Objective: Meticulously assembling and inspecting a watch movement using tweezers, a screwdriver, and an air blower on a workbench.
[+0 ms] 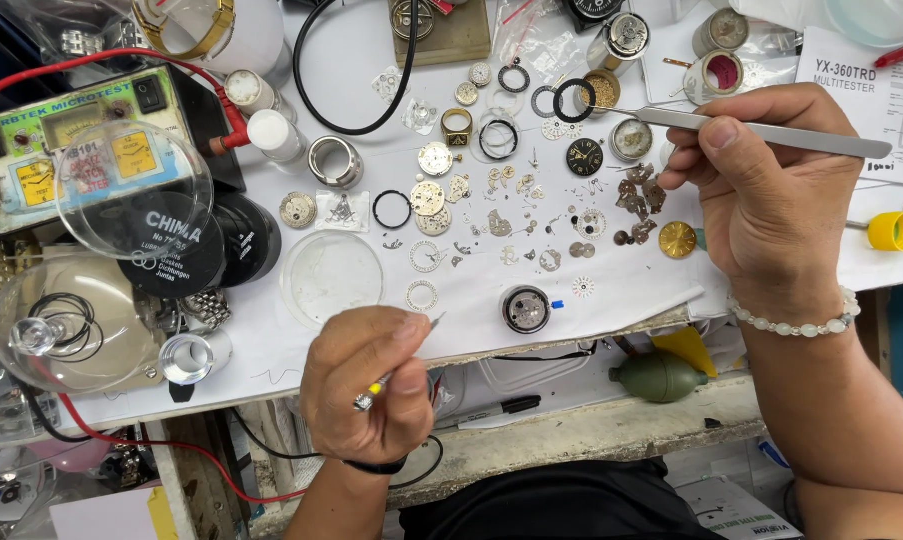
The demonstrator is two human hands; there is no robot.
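Left hand (367,385) gripped slim screwdriver (397,368); right hand (762,190) pinched long steel tweezers (762,130) above parts-strewn white sheet (612,290); sheet's near edge bare.

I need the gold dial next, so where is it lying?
In the head view the gold dial lies on the white paper at the right, just left of the right hand, below a small heap of dark watch parts.

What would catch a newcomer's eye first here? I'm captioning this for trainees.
The scatter of tiny watch gears and plates across the white bench paper in the middle. Then the right hand holding long steel tweezers above them, and the left hand gripping a small screwdriver near the round watch movement.
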